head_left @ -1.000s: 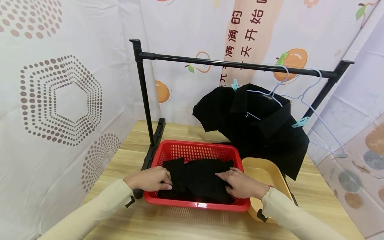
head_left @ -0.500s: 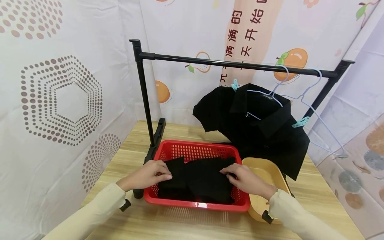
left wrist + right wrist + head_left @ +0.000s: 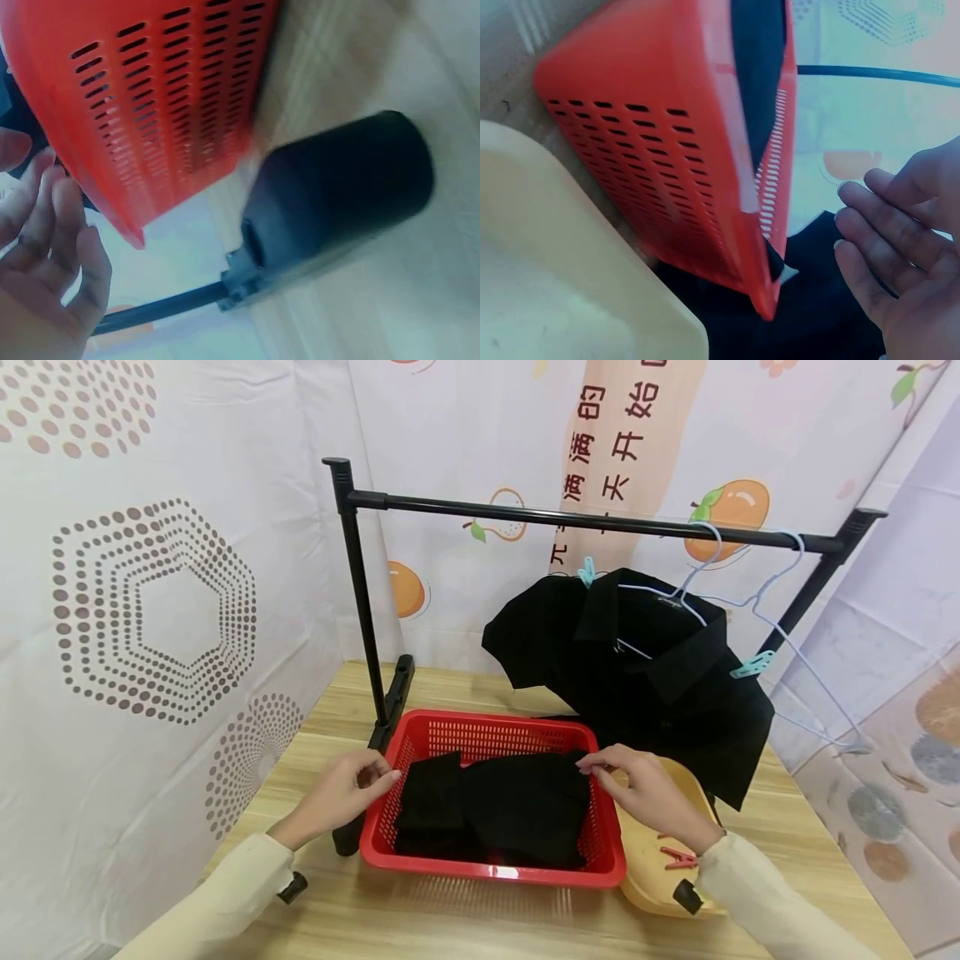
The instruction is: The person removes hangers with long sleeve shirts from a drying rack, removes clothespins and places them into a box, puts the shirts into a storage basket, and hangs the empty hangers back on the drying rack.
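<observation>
Black folded cloth (image 3: pixel 517 810) lies in the red perforated basket (image 3: pixel 487 874). My left hand (image 3: pixel 337 797) is at the basket's left rim, thumb and fingers bent loosely with nothing between them. In the left wrist view, the same hand (image 3: pixel 52 255) is beside the rim with relaxed fingers. Over the basket's right rim hovers my right hand (image 3: pixel 652 793), partly covering the yellow tray (image 3: pixel 637 839). Its fingers hold nothing; the right wrist view shows the hand (image 3: pixel 900 240) apart from the basket (image 3: pixel 645 142).
A black clothes rack (image 3: pixel 525 514) spans the table behind the basket. From it hangs a black collared shirt (image 3: pixel 690 727) with turquoise clothespins (image 3: pixel 752 666). A second blue hanger (image 3: pixel 817 677) is at right. A red clothespin (image 3: pixel 678 858) lies in the tray.
Both hands have drawn away from the cloth and spread apart, the left hand to the left, the right hand to the right. The cloth stays in the basket; the red clothespin is more visible.
</observation>
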The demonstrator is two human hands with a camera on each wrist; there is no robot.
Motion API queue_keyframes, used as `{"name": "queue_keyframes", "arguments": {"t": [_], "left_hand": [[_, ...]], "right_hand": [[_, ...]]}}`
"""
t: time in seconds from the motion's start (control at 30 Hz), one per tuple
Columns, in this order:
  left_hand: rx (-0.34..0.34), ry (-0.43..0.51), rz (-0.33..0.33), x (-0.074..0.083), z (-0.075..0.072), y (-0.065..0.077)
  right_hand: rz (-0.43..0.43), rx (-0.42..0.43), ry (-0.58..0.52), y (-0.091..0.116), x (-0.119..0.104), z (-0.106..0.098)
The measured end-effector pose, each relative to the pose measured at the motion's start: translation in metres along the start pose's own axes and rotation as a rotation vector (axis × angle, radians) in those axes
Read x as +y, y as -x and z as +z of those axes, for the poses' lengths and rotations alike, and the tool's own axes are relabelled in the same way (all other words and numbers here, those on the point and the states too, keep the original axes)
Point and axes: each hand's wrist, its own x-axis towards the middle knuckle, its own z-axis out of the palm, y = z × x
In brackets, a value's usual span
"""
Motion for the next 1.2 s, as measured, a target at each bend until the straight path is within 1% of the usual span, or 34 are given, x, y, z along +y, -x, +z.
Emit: {"name": "queue_keyframes", "arguments": {"t": [0.1,0.2,0.3,0.37,0.4,0.5,0.57,0.63,0.77,0.9,1.03,1.2], "left_hand": [[0.028,-0.062,-0.040,-0.004,-0.001,0.004],[0.029,-0.123,-0.063,-0.008,-0.001,0.008],[0.011,-0.166,-0.099,-0.009,-0.002,0.012],[-0.019,-0.171,-0.128,-0.010,-0.003,0.013],[-0.041,-0.160,-0.145,-0.011,-0.003,0.013],[-0.131,-0.073,-0.202,-0.013,-0.005,0.012],[-0.182,-0.014,-0.232,-0.015,-0.006,0.012],[-0.215,0.026,-0.252,-0.016,-0.007,0.012],[-0.239,0.070,-0.263,-0.016,-0.007,0.012],[-0.248,0.124,-0.280,-0.015,-0.007,0.012],[-0.258,0.151,-0.311,-0.012,-0.006,0.013],[-0.257,0.136,-0.342,-0.012,-0.005,0.012]], "right_hand": [[0.008,0.028,0.005,0.002,0.002,-0.007],[0.000,0.056,0.037,0.004,0.005,-0.012],[-0.027,0.082,0.061,0.006,0.006,-0.017],[-0.043,0.094,0.067,0.007,0.008,-0.019],[-0.050,0.100,0.064,0.007,0.008,-0.019],[-0.055,0.114,0.062,0.010,0.010,-0.022],[-0.039,0.117,0.063,0.011,0.011,-0.024],[-0.023,0.119,0.069,0.012,0.011,-0.026],[0.004,0.132,0.081,0.015,0.013,-0.032],[0.008,0.182,0.092,0.018,0.017,-0.039],[-0.004,0.262,0.101,0.020,0.021,-0.049],[0.010,0.389,0.110,0.021,0.027,-0.065]]}}
